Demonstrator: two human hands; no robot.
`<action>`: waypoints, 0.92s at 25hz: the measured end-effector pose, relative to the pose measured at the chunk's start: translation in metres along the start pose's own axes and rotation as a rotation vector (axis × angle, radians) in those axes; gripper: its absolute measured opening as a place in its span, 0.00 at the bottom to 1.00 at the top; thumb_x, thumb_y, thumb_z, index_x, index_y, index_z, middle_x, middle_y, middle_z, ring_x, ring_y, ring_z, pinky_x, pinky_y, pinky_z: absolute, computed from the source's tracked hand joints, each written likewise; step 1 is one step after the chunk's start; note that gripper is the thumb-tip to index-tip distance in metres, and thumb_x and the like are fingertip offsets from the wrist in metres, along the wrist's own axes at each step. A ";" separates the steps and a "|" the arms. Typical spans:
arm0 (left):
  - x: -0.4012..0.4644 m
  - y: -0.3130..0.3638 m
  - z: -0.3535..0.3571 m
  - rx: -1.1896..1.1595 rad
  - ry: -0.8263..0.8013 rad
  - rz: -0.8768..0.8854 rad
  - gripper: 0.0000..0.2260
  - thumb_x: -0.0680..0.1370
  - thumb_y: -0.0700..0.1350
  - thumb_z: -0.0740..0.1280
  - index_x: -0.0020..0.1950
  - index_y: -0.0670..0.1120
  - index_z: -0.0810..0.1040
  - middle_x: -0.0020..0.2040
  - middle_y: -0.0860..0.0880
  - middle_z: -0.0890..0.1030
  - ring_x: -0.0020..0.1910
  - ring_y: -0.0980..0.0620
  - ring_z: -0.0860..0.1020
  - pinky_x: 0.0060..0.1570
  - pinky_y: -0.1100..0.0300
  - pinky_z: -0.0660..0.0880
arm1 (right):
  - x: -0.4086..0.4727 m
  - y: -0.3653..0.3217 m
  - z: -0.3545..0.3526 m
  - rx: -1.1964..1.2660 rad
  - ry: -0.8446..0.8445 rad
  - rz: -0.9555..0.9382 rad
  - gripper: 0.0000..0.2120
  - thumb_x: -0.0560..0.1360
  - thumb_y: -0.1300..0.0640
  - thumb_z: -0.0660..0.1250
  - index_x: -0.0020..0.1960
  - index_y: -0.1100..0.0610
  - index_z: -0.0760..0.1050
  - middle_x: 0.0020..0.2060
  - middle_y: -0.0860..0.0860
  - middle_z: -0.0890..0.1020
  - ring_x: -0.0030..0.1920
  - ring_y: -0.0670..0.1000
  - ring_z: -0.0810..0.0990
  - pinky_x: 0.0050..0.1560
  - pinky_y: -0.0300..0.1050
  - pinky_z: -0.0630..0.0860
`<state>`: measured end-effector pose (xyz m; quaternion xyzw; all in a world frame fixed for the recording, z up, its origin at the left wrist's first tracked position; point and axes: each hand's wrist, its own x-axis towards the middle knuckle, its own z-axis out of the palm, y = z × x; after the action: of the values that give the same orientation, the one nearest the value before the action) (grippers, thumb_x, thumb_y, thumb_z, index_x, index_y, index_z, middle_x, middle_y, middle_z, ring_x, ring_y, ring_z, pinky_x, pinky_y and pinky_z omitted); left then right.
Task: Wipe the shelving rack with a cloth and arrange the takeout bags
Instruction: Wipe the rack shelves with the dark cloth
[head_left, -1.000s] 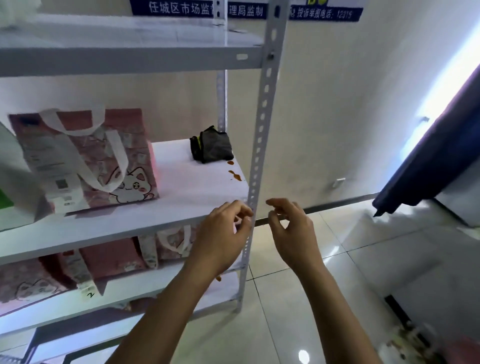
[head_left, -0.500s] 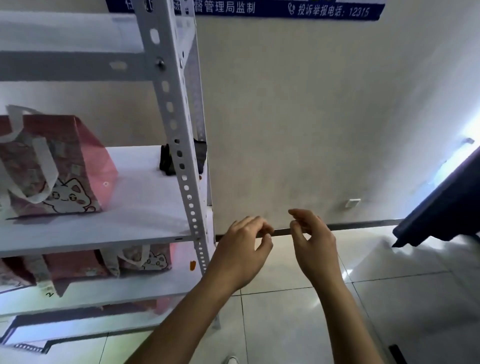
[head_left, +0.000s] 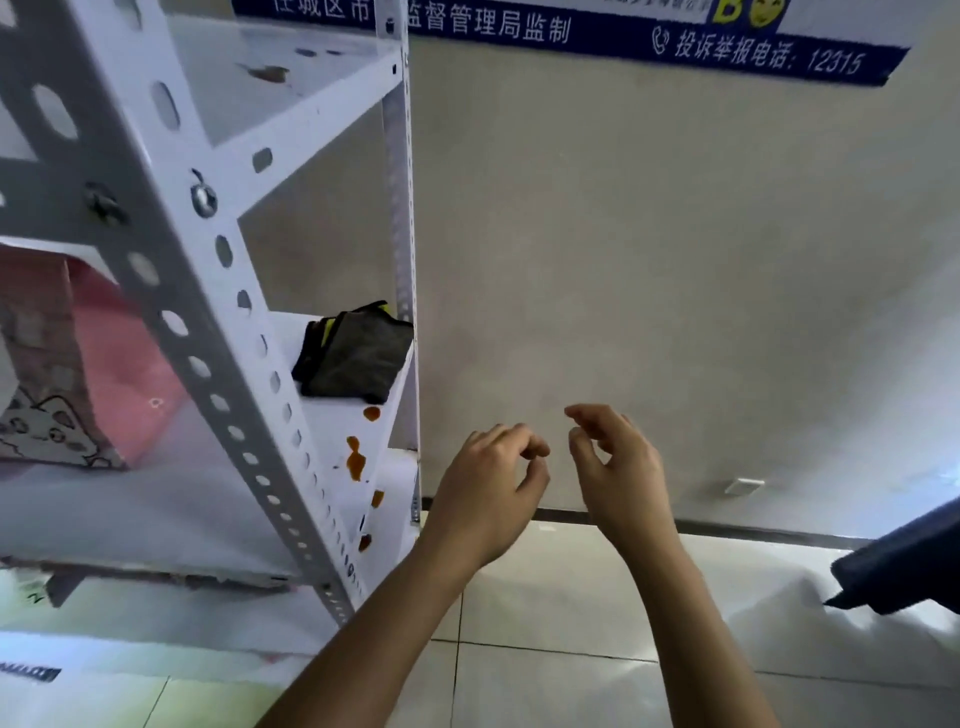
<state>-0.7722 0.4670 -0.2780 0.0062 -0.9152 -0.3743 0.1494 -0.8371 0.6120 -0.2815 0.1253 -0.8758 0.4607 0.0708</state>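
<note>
1. Shelving rack (head_left: 218, 364) stands on the left side of the head view. It is white metal, and its front post has a row of holes and leans across the picture.
2. A dark cloth (head_left: 358, 358) lies folded on the middle shelf (head_left: 332, 441), at the back right corner, near the shelf's right edge and by the back post.
3. Orange-brown spots (head_left: 356, 460) sit on the shelf in front of the cloth, close to the right edge.
4. A pink takeout bag (head_left: 93, 374) with a cat drawing stands on the same shelf, far to the left, partly behind the front post.
5. The left hand (head_left: 488, 488) is in the air just right of the rack's edge. Its fingers curl loosely and hold nothing.
6. The right hand (head_left: 618, 467) is up beside it, also loosely curled and holding nothing. The two hands are near each other but do not touch.
7. Behind the hands is a bare wall (head_left: 675, 260), and below them a tiled floor (head_left: 571, 649) with open room.
8. A blue sign (head_left: 675, 36) with white writing runs along the top of the wall.
9. A dark thing (head_left: 904, 566) pokes in at the right edge; I cannot tell what it is.
</note>
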 end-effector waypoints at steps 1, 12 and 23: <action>0.006 -0.003 0.001 0.008 0.020 -0.021 0.07 0.81 0.51 0.62 0.57 0.53 0.76 0.56 0.57 0.79 0.55 0.58 0.75 0.54 0.62 0.77 | 0.011 0.001 0.005 0.011 -0.032 -0.005 0.10 0.80 0.53 0.64 0.58 0.41 0.78 0.52 0.40 0.80 0.53 0.29 0.74 0.47 0.23 0.67; 0.070 -0.047 0.005 0.154 0.399 -0.412 0.06 0.79 0.51 0.65 0.56 0.55 0.75 0.54 0.57 0.80 0.53 0.60 0.76 0.50 0.68 0.77 | 0.155 -0.004 0.094 0.115 -0.552 -0.310 0.12 0.81 0.56 0.65 0.62 0.46 0.79 0.55 0.39 0.81 0.52 0.28 0.74 0.50 0.25 0.67; 0.017 -0.018 0.023 0.340 0.839 -0.869 0.06 0.80 0.48 0.64 0.57 0.56 0.76 0.55 0.60 0.79 0.56 0.60 0.73 0.55 0.62 0.76 | 0.208 -0.076 0.200 0.080 -0.872 -0.783 0.22 0.78 0.50 0.67 0.72 0.48 0.71 0.68 0.50 0.75 0.68 0.53 0.74 0.69 0.53 0.72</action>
<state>-0.7966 0.4676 -0.3006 0.5477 -0.7393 -0.2156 0.3269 -1.0169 0.3732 -0.2849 0.6199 -0.6946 0.3387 -0.1360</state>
